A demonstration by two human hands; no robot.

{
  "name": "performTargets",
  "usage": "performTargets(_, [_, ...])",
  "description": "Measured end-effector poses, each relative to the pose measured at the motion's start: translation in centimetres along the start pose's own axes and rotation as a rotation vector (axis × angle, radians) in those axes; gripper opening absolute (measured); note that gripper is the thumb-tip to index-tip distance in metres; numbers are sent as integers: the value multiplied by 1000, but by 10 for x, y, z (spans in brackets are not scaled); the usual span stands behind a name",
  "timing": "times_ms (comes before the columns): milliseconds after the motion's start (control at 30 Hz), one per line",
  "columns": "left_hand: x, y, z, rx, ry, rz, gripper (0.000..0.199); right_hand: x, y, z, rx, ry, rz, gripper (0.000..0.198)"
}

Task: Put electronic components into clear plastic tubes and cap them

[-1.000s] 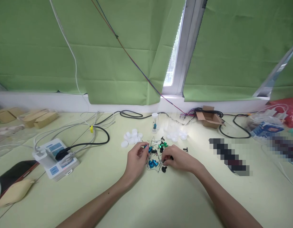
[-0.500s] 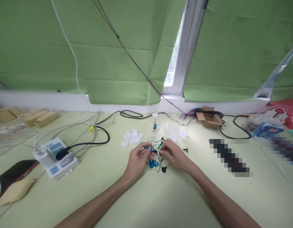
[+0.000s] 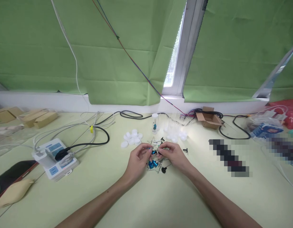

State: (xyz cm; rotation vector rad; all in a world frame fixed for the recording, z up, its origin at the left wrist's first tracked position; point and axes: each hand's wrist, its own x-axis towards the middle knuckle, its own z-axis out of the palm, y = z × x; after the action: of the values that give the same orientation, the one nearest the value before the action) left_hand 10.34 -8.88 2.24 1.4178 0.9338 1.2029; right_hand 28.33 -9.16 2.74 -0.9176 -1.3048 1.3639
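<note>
My left hand (image 3: 138, 160) is closed, thumb and fingertips pinched over the left side of a pile of small parts. A speck of blue shows at its fingertips, but I cannot make out the piece. Facing it a short gap away, my right hand (image 3: 173, 154) is also pinched, and its fingers hide whatever they hold. Between and below the hands lie shiny blue metal pieces (image 3: 153, 164), thin silver wire pieces (image 3: 158, 142) and a black disc-headed piece (image 3: 164, 170). A black T-shaped piece (image 3: 185, 150) lies right of my right hand.
Behind the pile stands a clear capped tube (image 3: 154, 123) with blue parts inside. White caps (image 3: 132, 137) lie to its left, clear tubes (image 3: 171, 126) to its right. A power strip (image 3: 55, 160) with cables is on the left; an open cardboard box (image 3: 209, 120) sits at the back right.
My right hand has shifted slightly left, and its fingers have come closer together near my left fingertips. Less blue now shows at the left fingertips. The surrounding things have stayed put.
</note>
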Motion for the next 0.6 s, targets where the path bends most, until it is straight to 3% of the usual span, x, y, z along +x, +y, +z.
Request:
performTargets(200, [-1, 1, 0, -49, -39, -18, 20, -3, -2, 5, -7, -61, 27, 33])
performTargets(600, [-1, 1, 0, -38, -53, 9, 20, -4, -4, 5, -159, -57, 33, 32])
